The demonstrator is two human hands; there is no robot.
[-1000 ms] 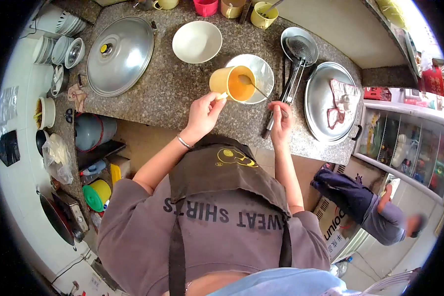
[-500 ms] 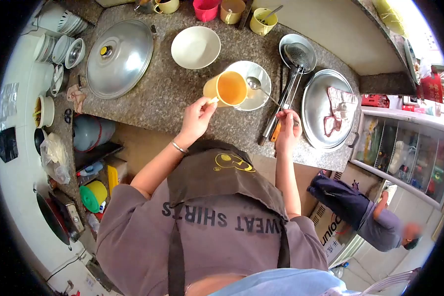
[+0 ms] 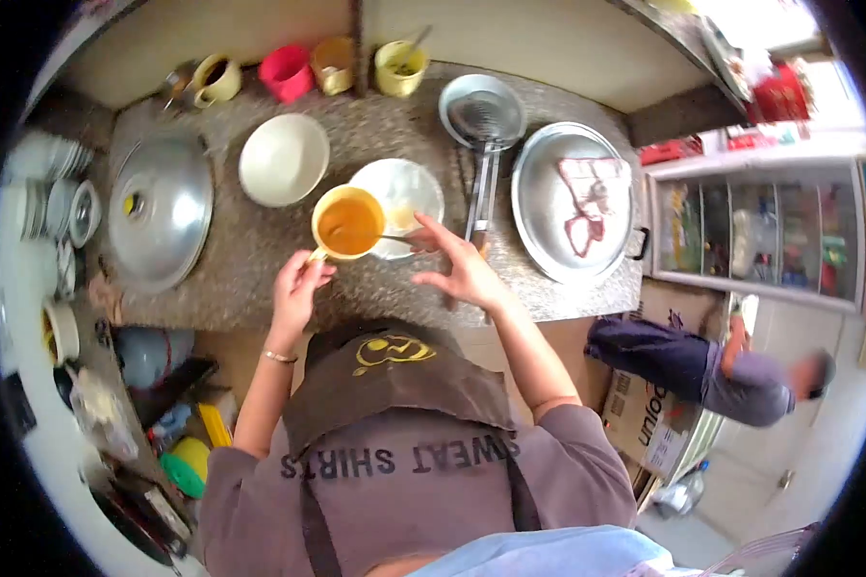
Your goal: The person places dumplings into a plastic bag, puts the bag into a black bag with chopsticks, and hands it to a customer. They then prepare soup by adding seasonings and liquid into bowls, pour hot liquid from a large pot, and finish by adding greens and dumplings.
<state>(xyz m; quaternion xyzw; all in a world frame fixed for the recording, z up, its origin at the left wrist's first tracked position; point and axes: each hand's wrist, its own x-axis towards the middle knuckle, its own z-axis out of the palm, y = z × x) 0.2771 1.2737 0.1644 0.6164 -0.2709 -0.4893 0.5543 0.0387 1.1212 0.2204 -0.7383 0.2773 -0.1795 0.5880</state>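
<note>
My left hand is closed on the handle of a yellow mug, which holds an orange-brown liquid. A metal spoon leans in the mug, its bowl end inside and its handle pointing right. Beside that handle, my right hand has its fingers and thumb spread apart, slightly blurred; whether a fingertip touches the spoon is hard to see. Just behind the mug, a white plate rests on the stone counter, partly covered by the mug and my right fingers. A white bowl sits to the left.
A large metal lid lies at left. A strainer rests on a metal ladle at right, near a round tray with a cloth. Several cups, including a pink cup, line the back. A person stands at far right.
The spoon has gone from above the plate into the mug. My right hand has moved left towards the mug and spread its fingers. The camera view has shifted; my left hand keeps the mug.
</note>
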